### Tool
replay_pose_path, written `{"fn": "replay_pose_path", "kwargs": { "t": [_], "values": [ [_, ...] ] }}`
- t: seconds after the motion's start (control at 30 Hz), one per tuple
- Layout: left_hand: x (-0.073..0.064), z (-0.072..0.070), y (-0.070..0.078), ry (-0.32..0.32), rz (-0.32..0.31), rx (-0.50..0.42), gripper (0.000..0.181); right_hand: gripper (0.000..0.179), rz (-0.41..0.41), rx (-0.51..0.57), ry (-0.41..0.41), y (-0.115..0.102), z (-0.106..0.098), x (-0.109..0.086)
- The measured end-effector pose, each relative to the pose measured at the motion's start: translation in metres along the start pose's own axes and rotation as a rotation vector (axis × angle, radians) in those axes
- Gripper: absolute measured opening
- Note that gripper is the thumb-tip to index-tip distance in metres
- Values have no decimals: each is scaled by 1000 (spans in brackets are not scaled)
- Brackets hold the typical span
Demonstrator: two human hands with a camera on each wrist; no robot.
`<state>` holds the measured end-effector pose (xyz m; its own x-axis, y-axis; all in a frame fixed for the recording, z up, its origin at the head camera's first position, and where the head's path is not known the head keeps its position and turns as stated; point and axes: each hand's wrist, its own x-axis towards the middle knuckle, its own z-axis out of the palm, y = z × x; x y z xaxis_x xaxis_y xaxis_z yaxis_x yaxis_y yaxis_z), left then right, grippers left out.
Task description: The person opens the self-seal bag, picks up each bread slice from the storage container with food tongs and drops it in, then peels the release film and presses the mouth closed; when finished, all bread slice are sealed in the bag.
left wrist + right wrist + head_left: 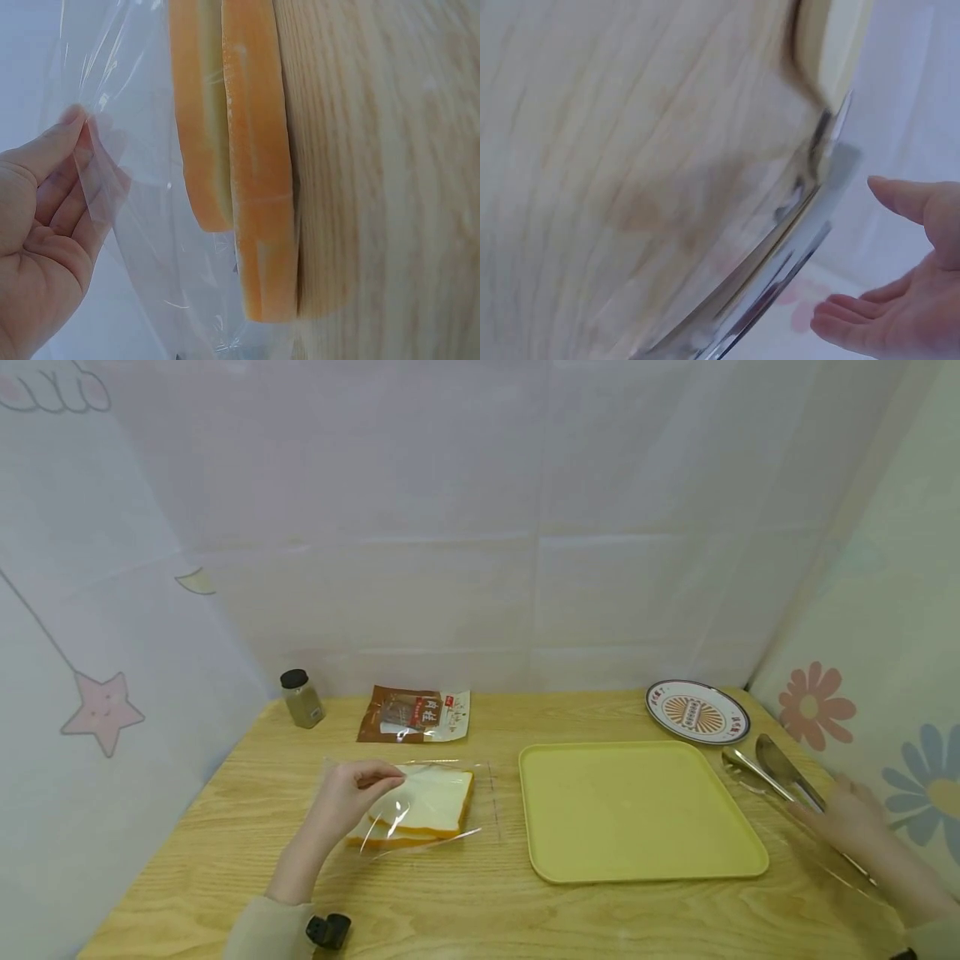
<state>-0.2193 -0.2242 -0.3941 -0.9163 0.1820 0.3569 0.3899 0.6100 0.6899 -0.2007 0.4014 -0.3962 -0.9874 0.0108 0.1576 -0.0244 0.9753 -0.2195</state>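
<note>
My left hand (pixel 356 785) pinches the edge of a clear plastic bag (pixel 142 150) between thumb and fingertips, lifting that film off the bread. Two slices of white bread (pixel 431 802) with orange-brown crusts lie one on the other inside the bag, flat on the wooden table. At the far right, my right hand (pixel 855 818) is over the handle end of a pair of metal tongs (pixel 783 768). In the right wrist view the fingers of this hand (pixel 907 300) are spread and loosely bent, with a gap between them and the tongs.
A yellow tray (pixel 637 810) lies right of the bread. Behind it stands a patterned round plate (pixel 697 713). At the back left are a black-capped spice jar (pixel 303 700) and a brown and white packet (pixel 412 716). A pale curtain (pixel 450 568) encloses the table's back and sides.
</note>
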Motion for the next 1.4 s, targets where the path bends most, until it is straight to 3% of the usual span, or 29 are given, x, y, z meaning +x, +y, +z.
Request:
{"fn": "replay_pose_path", "kwargs": {
  "t": [0.1, 0.17, 0.23, 0.3, 0.4, 0.63, 0.8, 1.0, 1.17, 1.27, 1.4],
  "values": [
    [-1, 0, 0, -2, -3, -3, 10, 66, -71, 24, 178, -22, 1, 1],
    [-1, 0, 1, -5, -6, -8, 10, 62, -96, 99, 276, -41, 3, -1],
    [-1, 0, 1, -8, -9, -11, 10, 62, -110, 177, 283, -62, 3, -4],
    [0, 0, 1, -10, -15, -14, 10, 69, -99, 265, 239, -86, 3, -9],
    [0, 0, 2, -9, -17, -12, 11, 73, -93, 394, 104, -120, 4, -20],
    [1, 1, 1, -13, -21, -6, 11, 49, -223, 616, 19, -184, 18, -39],
    [1, 1, 0, -19, -28, -15, 11, 52, -173, 783, -190, -217, 24, -45],
    [0, -1, 0, -23, -32, -23, 12, 58, -98, 907, -424, -250, 36, -46],
    [0, -2, -1, -24, -31, -19, 13, 56, -144, 1077, -572, -276, 53, -46],
    [0, -2, 0, -26, -33, -20, 14, 53, -111, 1222, -629, -292, 64, -47],
    [0, -2, 1, -28, -28, -18, 13, 48, -1, 1357, -625, -315, 75, -48]
  ]
}}
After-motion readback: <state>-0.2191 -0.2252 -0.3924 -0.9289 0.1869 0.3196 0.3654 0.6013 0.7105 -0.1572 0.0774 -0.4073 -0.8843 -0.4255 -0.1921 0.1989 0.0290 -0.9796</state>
